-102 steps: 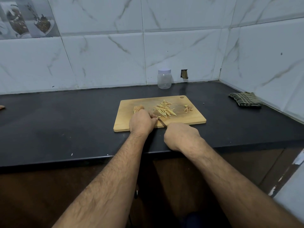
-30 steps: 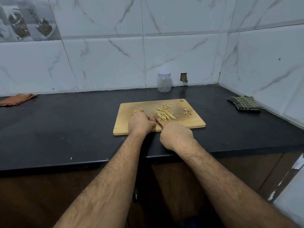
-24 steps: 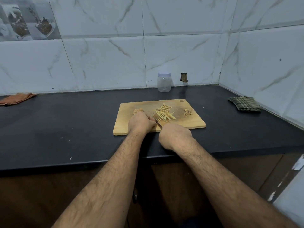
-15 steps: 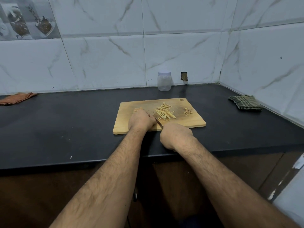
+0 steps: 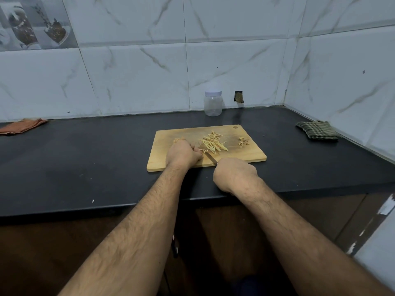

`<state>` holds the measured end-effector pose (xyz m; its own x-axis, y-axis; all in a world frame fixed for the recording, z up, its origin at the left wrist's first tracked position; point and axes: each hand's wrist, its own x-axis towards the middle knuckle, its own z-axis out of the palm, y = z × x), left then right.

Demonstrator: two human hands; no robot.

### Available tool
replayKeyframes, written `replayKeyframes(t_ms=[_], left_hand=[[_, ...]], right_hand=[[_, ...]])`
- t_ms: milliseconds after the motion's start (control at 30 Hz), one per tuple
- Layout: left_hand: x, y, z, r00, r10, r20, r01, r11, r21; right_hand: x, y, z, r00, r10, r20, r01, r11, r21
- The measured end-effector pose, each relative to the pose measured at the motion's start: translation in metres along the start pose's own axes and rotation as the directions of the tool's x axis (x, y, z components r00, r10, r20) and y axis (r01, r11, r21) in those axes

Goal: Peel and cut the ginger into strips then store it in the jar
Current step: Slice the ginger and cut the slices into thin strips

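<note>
As seen from the head camera, nearest first:
Right hand: fist curled round a knife handle, at the near edge of the board.
Knife: thin blade angled up-left from the right hand, tip near the left hand's fingers, on the board.
Left hand: knuckles up on the board, fingers curled down over a piece of ginger; the grip itself was hidden.
Ginger piece: only a tan end showed beyond the left hand.
Cutting board: wooden, flat on the black bench.
Ginger strips: loose pale heap, mid-board, just right of the left hand.
Peel scraps: small pile, right side of the board.
Green cloth: folded, far right of the bench.
Orange cloth: far left.
Jar: clear, white lid on, at the tiled wall, well behind the board.
</note>
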<state>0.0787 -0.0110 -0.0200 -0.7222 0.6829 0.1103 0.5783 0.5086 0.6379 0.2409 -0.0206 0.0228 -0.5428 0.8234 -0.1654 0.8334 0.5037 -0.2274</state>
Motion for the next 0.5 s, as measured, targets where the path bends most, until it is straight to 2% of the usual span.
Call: replayKeyframes(t_ms=[167, 400, 500], left_hand=[[-0.003, -0.004, -0.001, 0.999, 0.035, 0.027, -0.034, 0.998, -0.043], [-0.006, -0.010, -0.003, 0.998, 0.052, -0.024, -0.054, 0.995, -0.080], [-0.010, -0.013, -0.004, 0.994, 0.049, -0.098, -0.061, 0.990, -0.126]], right_hand=[[0.007, -0.001, -0.003, 0.998, -0.001, -0.059, 0.001, 1.000, -0.004], [0.006, 0.004, 0.002, 0.996, -0.041, -0.075, 0.043, 0.999, 0.020], [0.006, 0.004, 0.002, 0.996, -0.065, -0.059, 0.065, 0.998, 0.002]])
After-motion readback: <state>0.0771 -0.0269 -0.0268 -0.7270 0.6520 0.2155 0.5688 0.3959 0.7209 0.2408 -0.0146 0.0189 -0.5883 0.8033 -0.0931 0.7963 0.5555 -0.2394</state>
